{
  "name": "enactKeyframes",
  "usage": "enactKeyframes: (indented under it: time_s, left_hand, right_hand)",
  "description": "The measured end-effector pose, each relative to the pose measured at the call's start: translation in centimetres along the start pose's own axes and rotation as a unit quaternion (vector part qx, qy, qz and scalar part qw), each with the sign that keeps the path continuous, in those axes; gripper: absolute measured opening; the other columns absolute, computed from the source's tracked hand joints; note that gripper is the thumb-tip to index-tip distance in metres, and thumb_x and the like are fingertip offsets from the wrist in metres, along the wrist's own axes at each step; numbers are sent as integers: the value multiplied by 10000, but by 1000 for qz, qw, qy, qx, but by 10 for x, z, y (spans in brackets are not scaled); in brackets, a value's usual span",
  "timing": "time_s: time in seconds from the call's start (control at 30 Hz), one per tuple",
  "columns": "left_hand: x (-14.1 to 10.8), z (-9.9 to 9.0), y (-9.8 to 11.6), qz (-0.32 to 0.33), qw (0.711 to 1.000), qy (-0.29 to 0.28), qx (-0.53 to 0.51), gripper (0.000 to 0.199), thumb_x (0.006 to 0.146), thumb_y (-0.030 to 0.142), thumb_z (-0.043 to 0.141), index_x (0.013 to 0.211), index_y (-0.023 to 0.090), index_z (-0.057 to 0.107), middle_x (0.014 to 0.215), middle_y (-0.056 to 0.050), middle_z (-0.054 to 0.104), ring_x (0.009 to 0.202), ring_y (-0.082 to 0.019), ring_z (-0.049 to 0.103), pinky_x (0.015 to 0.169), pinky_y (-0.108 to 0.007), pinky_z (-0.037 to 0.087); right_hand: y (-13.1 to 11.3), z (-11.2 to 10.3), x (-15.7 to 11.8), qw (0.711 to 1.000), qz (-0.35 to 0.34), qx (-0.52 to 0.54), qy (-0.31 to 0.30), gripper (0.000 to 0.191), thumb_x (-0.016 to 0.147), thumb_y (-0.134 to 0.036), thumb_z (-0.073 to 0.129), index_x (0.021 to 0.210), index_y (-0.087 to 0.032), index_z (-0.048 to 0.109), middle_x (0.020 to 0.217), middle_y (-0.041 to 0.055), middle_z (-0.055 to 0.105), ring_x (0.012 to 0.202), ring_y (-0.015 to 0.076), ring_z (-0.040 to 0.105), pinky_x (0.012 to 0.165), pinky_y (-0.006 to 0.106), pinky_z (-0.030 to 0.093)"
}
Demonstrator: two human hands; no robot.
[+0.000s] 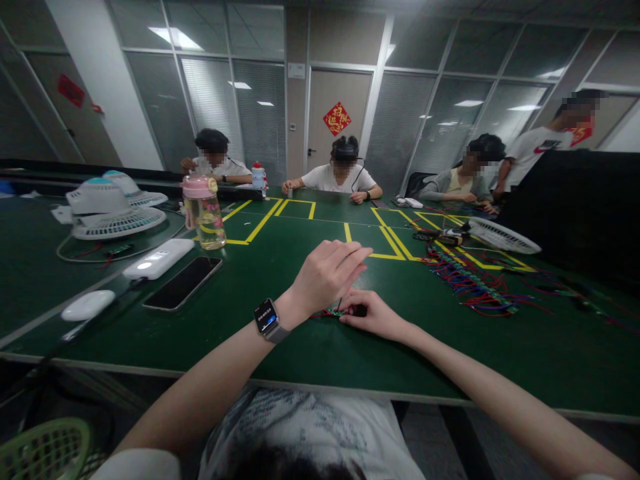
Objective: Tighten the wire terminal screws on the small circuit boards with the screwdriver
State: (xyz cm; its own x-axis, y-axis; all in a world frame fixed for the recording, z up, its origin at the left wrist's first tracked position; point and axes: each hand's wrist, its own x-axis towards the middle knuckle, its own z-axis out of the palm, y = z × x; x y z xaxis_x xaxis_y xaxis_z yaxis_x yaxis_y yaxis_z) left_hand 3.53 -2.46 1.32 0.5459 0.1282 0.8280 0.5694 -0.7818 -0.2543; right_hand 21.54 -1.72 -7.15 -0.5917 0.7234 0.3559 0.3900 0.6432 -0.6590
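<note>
My left hand (327, 277), with a watch on its wrist, is raised over the green table, its fingers closed around what looks like a thin screwdriver (341, 304). The dark shaft points down; a reddish part shows beside the fingers, and most of the handle is hidden. Beneath it, a small green circuit board (334, 313) with red wires lies on the table. Fingertips of my right hand (375, 317) pinch the board's right end. Whether the shaft's tip touches the board I cannot tell.
To the right lies a row of wired circuit boards (473, 280). On the left are a phone (184, 283), a white power bank (159, 259), a white case (89, 305), a bottle (205, 213) and white fans (117, 210). Several people sit or stand across the table (280, 360).
</note>
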Motion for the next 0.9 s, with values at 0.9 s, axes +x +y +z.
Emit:
enactKeyframes:
  time_s: [0.9]
  left_hand:
    - [-1,2,7,-151,939,29,-308,291,956,142,330,1127,160,564,1078,-90,616,1003,-160,584,880,-309,475]
  right_hand:
    - [-1,1,-1,1000,6,11,0,139,775,-240,672,871,-147,712,773,38,627,641,127,541,603,259,461]
